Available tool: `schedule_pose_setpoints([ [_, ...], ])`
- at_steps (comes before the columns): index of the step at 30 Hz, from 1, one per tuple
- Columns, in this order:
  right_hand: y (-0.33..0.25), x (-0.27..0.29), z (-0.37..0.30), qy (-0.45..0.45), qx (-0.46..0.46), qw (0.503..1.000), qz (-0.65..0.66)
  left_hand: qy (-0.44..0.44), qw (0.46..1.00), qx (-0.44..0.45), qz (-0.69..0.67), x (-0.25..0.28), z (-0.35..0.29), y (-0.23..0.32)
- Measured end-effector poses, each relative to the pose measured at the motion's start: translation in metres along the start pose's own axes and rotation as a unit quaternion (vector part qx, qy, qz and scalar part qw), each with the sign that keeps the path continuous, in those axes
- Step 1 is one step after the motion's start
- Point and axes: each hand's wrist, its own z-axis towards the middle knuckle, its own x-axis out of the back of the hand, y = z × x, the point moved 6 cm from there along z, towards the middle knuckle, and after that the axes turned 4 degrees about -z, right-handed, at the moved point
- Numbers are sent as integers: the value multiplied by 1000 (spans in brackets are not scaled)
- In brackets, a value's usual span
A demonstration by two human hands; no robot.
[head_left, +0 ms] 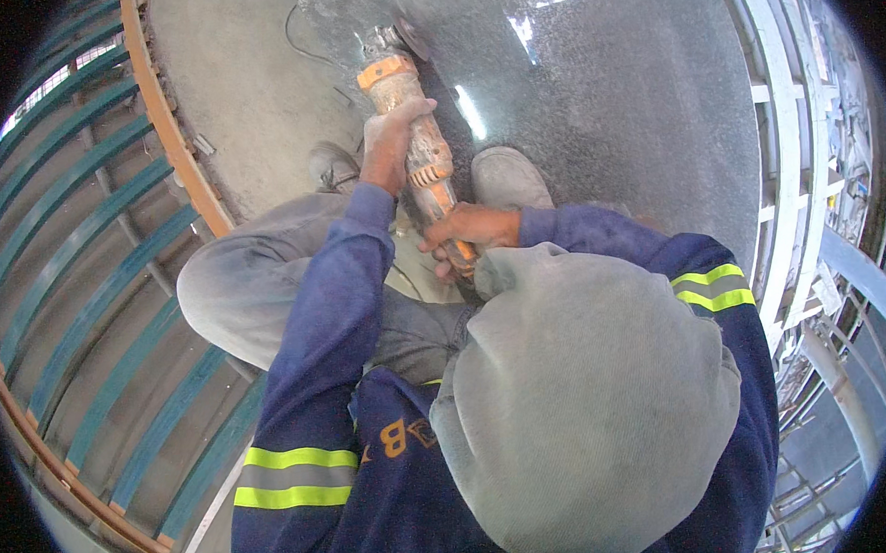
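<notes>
An angle grinder (426,152), dusty grey with orange parts, points away from me. My left hand (392,139) is wrapped round the front of its body, behind the orange collar. Lower down, my right hand (473,231) grips the rear handle; some of its fingers are hidden under the tool. At the far end a round disc (412,38) is tilted on edge, close to the left border of a dark, shiny slab (614,97). I cannot tell whether the disc touches it. Pale dust lies over the slab.
A thin cable (295,39) curves on the concrete floor beside the grinder head. My two shoes (510,178) are near the tool. On the left stands a frame of teal slats (96,255) with an orange rail (162,116); on the right, a pale metal rack (782,149).
</notes>
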Motion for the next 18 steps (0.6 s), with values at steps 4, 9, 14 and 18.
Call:
schedule_pose_setpoints([
  [4,2,4,7,2,16,1000,7,0,1000,-7,20,0,1,4],
  [9,0,11,18,-1,25,1000,10,25,999,-7,22,2,10,4],
  [14,-8,17,23,-17,50,999,3,12,1000,-19,4,2,24,3],
  [18,-12,16,21,-15,48,999,1,-10,1000,-13,5,8,40,-3],
])
